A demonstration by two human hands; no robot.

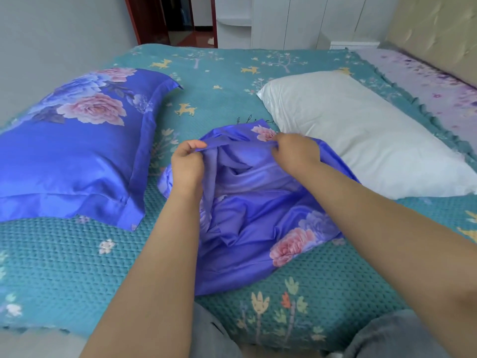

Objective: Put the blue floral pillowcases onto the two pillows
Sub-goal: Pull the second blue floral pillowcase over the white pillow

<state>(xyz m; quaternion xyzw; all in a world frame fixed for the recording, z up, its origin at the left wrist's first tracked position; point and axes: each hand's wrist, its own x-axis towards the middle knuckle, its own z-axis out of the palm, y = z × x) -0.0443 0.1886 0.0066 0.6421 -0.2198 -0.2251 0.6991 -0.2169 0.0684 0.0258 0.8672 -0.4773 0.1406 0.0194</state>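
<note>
Head view: left hand (187, 161) and right hand (293, 148) pinch loose pillowcase (247, 210) hem — looks light, slick, floppy — grip hem corners.

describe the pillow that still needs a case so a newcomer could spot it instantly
Start at the teal bedspread with deer prints. On its right side, toward the beige headboard, lies the bare pillow. It is plain white, unlike the blue floral covered pillow opposite.
</note>
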